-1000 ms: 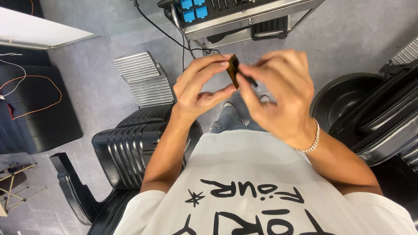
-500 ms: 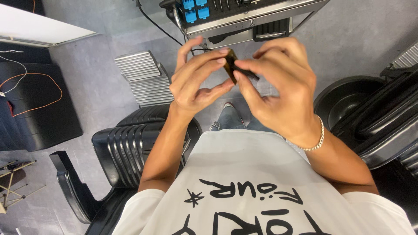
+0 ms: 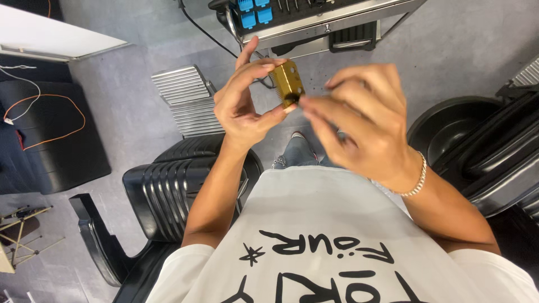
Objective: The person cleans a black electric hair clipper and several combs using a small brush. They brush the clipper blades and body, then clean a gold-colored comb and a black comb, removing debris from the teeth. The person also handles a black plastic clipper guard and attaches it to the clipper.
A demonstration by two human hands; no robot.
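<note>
Up front in the head view, the left hand (image 3: 244,104) pinches one gold toothed clipper blade (image 3: 288,83) between thumb and fingers, raised before the chest; the right hand (image 3: 359,120), wearing one silver bracelet (image 3: 416,179), has its fingertips touching the blade's lower edge. Below stands one black ribbed barber chair (image 3: 168,191) with two metal footrest plates (image 3: 185,98). Two blue box-shaped holders (image 3: 251,12) sit on a metal cart (image 3: 337,19) at top.
</note>
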